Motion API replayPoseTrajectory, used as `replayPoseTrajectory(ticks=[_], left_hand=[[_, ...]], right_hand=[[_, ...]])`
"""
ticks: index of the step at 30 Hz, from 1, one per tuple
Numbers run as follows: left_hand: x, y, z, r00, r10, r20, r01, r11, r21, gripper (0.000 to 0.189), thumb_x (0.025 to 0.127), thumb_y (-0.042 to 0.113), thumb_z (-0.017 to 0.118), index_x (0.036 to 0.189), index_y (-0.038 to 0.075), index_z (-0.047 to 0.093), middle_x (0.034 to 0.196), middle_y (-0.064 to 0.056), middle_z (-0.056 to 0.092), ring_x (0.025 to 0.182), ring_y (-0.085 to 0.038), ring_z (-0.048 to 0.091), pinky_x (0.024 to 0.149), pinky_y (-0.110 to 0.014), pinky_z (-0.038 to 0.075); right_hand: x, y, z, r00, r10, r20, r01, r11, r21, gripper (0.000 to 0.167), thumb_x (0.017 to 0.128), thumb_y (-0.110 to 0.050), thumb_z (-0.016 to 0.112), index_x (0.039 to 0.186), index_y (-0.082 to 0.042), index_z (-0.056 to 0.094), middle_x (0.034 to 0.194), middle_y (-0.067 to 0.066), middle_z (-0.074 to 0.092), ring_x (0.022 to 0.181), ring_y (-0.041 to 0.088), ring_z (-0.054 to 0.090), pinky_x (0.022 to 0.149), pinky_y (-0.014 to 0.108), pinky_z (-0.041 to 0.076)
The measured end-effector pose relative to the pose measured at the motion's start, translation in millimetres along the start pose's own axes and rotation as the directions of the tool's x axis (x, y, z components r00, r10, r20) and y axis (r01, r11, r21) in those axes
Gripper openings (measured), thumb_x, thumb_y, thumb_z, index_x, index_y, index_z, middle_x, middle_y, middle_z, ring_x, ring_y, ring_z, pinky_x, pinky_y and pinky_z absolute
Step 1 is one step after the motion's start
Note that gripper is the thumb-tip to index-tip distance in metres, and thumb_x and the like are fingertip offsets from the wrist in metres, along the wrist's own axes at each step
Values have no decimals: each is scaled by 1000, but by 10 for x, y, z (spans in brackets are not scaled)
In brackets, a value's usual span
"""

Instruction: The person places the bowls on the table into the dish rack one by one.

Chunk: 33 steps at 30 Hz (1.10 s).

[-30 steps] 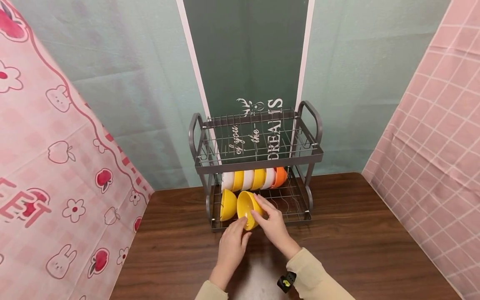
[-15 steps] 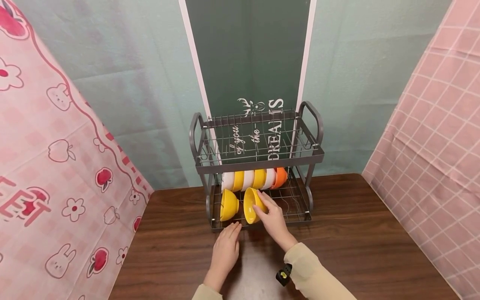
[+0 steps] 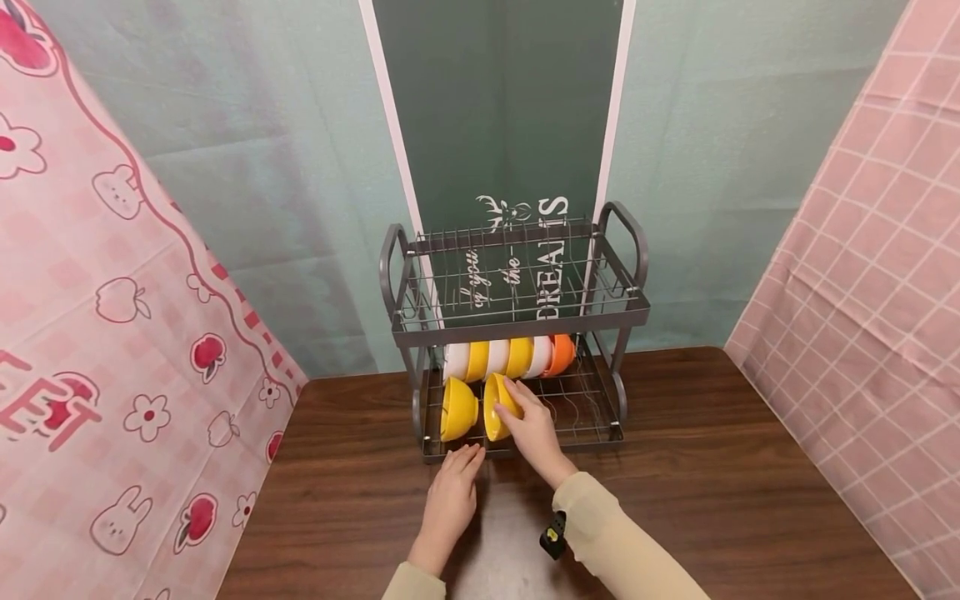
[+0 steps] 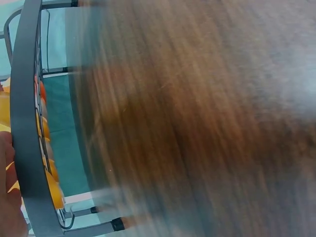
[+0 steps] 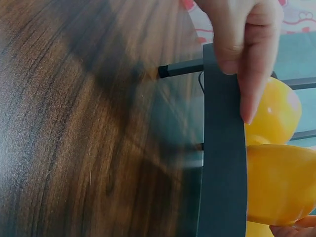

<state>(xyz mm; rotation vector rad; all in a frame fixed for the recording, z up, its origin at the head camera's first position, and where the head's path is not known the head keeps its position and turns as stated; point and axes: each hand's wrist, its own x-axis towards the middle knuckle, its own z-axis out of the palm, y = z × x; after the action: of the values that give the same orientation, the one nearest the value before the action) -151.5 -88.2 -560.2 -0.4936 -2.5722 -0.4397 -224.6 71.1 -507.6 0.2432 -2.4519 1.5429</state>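
Note:
In the head view, my right hand (image 3: pixel 532 421) holds a yellow bowl (image 3: pixel 493 412) on its side, thumb at the inner face and fingers round the outside. The bowl is in the lower tier of a dark dish rack (image 3: pixel 517 327), its mouth facing left. Left of it, a second yellow bowl (image 3: pixel 459 410) stands tilted on its side. My left hand (image 3: pixel 450 504) is at the rack's lower front rail; the right wrist view shows its thumb before the rail (image 5: pixel 223 148) and a finger over the inner side, pinching it. There, the held bowl (image 5: pixel 281 185) is close behind the rail.
Behind these, a row of white, yellow and orange bowls (image 3: pixel 517 358) stands on edge in the lower tier. The upper tier's wire shelf (image 3: pixel 517 275) overhangs them. The rack stands on a wooden table (image 3: pixel 712 467) near the back curtain (image 3: pixel 690 208), with pink cloths at both sides.
My left hand has left the bowl and moved down to the front rail. My right hand has moved the bowl rightward and back into the rack, turning its mouth more to the left.

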Motion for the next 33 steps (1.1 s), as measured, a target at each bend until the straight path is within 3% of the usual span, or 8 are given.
replayPoseTrajectory(ticks=[9,21,33], left_hand=[[39,-11,-10,999,0,-46,-1,1000,-22,38,75,-6,63,109,10,69,110,-4,68,106,-21,61,96,-41,48],[29,-17,0,999,-18,-32,17,999,-35,38,75,-6,63,109,9,69,110,-4,67,107,-22,61,97,-42,47],[46,-17,13,999,-1,-39,-1,999,-34,34,75,-4,64,107,7,69,109,-5,68,106,-23,61,95,-44,48]], right_hand=[[58,-24,109,1000,5,15,-5,1000,-27,50,88,-30,63,134,-16,51,139,22,44,127,35,45,98,47,44],[110,-153,317,998,-12,67,22,987,-158,50,88,-32,61,135,-19,50,143,21,40,122,39,48,96,52,45],[66,-127,406,998,9,55,-4,996,-91,52,88,-33,62,136,-19,48,144,20,38,123,38,48,96,50,45]])
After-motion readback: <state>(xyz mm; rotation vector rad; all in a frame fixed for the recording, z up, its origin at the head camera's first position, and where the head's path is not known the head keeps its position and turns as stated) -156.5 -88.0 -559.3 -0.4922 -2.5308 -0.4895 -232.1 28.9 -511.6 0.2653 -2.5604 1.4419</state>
